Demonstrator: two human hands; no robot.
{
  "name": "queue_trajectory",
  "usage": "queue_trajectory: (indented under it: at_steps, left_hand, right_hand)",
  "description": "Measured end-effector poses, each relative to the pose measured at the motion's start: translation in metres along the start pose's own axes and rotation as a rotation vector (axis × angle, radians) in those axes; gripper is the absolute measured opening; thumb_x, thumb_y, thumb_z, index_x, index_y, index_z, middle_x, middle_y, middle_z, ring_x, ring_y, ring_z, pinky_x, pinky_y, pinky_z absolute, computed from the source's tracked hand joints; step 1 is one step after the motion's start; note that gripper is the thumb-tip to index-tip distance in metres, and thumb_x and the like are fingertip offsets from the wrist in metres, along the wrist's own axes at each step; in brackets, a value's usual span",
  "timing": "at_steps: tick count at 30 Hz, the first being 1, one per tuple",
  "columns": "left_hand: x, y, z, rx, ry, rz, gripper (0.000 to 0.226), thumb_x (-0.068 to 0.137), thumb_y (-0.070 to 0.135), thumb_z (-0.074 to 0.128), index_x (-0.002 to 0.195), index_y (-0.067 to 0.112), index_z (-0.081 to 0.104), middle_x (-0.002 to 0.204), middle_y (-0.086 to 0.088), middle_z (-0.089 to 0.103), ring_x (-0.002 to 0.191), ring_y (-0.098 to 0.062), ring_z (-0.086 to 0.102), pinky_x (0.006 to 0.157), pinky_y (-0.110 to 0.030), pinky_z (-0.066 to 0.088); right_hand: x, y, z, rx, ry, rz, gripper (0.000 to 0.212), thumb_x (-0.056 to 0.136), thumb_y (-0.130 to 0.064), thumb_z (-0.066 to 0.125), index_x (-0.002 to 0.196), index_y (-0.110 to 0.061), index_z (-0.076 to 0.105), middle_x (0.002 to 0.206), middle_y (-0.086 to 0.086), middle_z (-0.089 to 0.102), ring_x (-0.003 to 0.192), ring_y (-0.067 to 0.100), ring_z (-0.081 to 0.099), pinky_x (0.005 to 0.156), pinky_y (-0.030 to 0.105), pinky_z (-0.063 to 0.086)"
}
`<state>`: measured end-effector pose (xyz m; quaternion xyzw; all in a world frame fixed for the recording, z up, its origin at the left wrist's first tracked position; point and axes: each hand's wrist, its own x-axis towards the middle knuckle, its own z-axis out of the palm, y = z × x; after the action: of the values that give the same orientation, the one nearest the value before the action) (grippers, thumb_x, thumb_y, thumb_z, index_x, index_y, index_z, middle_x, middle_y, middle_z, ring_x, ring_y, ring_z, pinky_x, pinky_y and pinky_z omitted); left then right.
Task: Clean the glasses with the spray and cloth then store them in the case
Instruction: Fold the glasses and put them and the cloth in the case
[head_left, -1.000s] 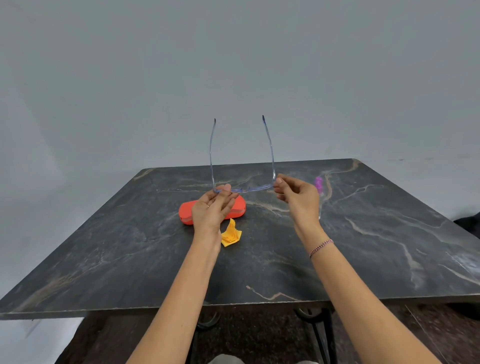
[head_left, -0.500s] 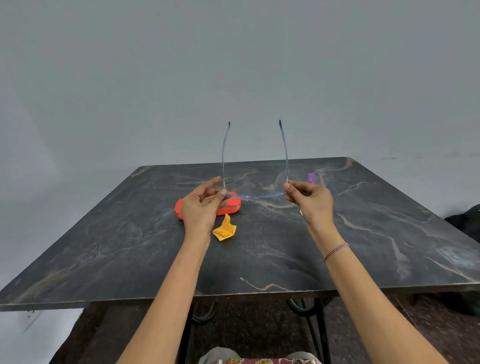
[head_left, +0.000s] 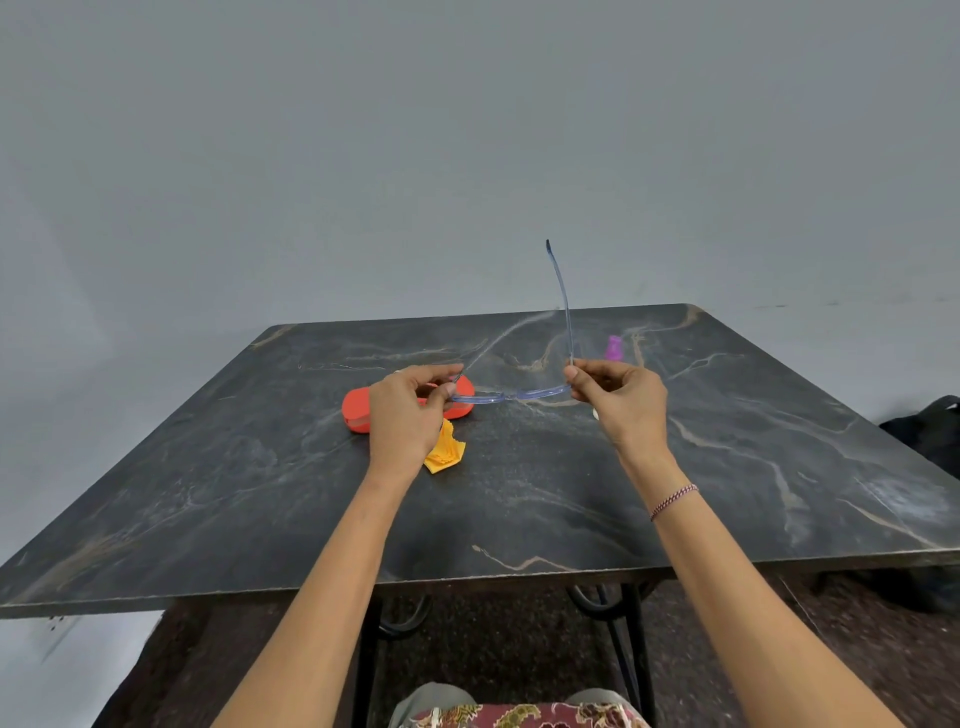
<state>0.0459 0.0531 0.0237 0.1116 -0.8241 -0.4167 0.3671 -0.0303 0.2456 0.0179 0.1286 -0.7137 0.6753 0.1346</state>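
hands: your left hand (head_left: 408, 415) and right hand (head_left: 621, 400) pinch the glasses (head_left: 511, 393) ends
case (head_left: 356, 410): half hidden behind left hand
cloth (head_left: 448, 456): 5 o'clock off case
spray (head_left: 614, 347): 12 o'clock off right hand

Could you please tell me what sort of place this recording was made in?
Probably a plain indoor room: a dark marble-patterned table on black metal legs, with a bare grey wall behind it.
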Motion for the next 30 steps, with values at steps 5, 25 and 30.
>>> queue_trajectory:
  at_steps: [5, 25, 30]
  left_hand:
    - [-0.001, -0.004, 0.005, 0.02, -0.065, -0.015, 0.018, 0.086, 0.005, 0.063, 0.098, 0.014, 0.074, 0.096, -0.001, 0.072, 0.084, -0.01, 0.066, 0.081, -0.029, 0.055]
    - [-0.003, 0.002, 0.019, -0.444, -0.043, -0.343, 0.018, 0.075, -0.006, 0.071, 0.074, 0.01, 0.063, 0.073, -0.01, 0.066, 0.067, -0.019, 0.07, 0.059, -0.019, 0.057]
    - [-0.003, 0.001, 0.024, -0.42, -0.067, -0.344, 0.02, 0.076, -0.009, 0.07, 0.072, 0.01, 0.063, 0.069, -0.009, 0.066, 0.06, -0.012, 0.068, 0.056, -0.016, 0.055]
  right_hand:
    - [0.003, 0.0, -0.002, -0.071, -0.011, -0.028, 0.008, 0.079, -0.019, 0.074, 0.087, -0.018, 0.073, 0.07, -0.008, 0.069, 0.06, 0.001, 0.067, 0.069, 0.015, 0.055]
    - [0.002, 0.014, -0.026, -0.421, -0.123, -0.15, 0.011, 0.084, -0.009, 0.067, 0.093, -0.008, 0.073, 0.075, -0.002, 0.066, 0.064, 0.004, 0.06, 0.065, 0.003, 0.046]
    - [0.004, 0.018, -0.032, -0.424, -0.146, -0.121, 0.011, 0.084, -0.008, 0.067, 0.092, -0.009, 0.074, 0.075, -0.002, 0.067, 0.065, 0.01, 0.062, 0.064, 0.003, 0.046]
